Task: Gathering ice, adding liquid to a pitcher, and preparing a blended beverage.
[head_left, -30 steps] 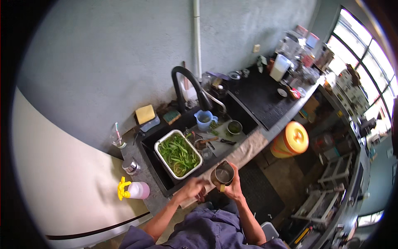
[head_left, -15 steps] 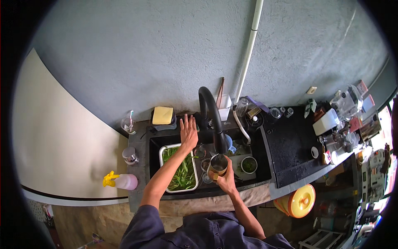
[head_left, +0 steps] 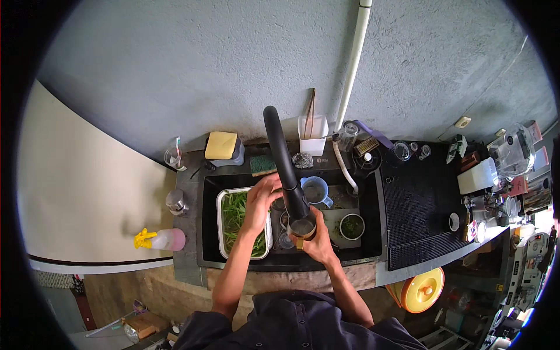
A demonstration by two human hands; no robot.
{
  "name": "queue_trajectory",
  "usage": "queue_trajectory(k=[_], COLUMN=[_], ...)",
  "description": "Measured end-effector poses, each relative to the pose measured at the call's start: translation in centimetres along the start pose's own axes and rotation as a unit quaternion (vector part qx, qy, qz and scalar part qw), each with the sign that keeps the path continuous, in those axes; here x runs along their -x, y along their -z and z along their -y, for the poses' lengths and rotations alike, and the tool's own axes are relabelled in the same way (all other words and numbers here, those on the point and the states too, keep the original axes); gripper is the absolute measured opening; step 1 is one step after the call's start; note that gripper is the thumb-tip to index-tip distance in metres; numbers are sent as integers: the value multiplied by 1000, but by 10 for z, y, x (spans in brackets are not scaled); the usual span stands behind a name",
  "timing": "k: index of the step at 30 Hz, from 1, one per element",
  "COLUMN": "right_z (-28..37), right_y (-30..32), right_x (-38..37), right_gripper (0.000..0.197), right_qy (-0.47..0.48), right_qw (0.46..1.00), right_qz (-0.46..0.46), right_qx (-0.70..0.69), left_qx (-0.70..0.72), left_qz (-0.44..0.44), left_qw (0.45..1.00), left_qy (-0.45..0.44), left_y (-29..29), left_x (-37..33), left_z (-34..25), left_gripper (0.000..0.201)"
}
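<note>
My right hand (head_left: pixel 317 244) is wrapped round a metal mug (head_left: pixel 302 227) with a brass-coloured handle, held directly below the spout of the black faucet (head_left: pixel 275 137). Beside the faucet's spout is my left hand (head_left: pixel 259 204), fingers apart and slightly bent, with nothing visible in it. Under that hand and wrist, a white-rimmed tray (head_left: pixel 220 227) of leafy greens (head_left: pixel 234 214) sits in the left part of the black sink (head_left: pixel 208 198). A blue measuring jug (head_left: pixel 315 190) and a white bowl (head_left: pixel 352 238) with chopped greens stand in the sink's right part. Glassware between them is partly hidden.
Behind the sink are a green scouring sponge (head_left: pixel 262 165), steel wool (head_left: pixel 303 160), a yellow sponge (head_left: pixel 221 144) and a white holder (head_left: pixel 313 144). A spray bottle (head_left: pixel 170 239) stands left. Right lies a black drain mat (head_left: pixel 414 210); below it is a yellow lidded bucket (head_left: pixel 424 290).
My left hand has drawn back from behind the faucet to beside its spout. The faucet's neck appears swung left, uncovering the green sponge. My right hand still holds the mug below it.
</note>
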State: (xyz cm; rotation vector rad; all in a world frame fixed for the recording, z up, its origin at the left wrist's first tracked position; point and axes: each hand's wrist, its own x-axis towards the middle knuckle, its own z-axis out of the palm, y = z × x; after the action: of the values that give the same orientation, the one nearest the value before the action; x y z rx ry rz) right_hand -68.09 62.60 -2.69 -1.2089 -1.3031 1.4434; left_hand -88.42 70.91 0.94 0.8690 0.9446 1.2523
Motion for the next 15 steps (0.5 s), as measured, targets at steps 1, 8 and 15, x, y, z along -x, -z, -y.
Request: queue_trajectory(k=[1, 8, 15], right_z=[-3, -16, -25], right_y=[-2, -7, -17], right_x=[-2, -10, -3], right_gripper=[102, 101, 98], right_qy=[17, 38, 66], right_qw=[1000, 999, 995], right_qz=[-6, -18, -45], right_qx=[22, 32, 60], left_qx=[37, -198, -261], left_qz=[16, -10, 6], left_qw=[999, 968, 944], left_qy=[-28, -156, -200], left_y=[-6, -85, -73], left_x=[12, 32, 28], left_z=[-7, -44, -29], left_gripper=[37, 48, 66])
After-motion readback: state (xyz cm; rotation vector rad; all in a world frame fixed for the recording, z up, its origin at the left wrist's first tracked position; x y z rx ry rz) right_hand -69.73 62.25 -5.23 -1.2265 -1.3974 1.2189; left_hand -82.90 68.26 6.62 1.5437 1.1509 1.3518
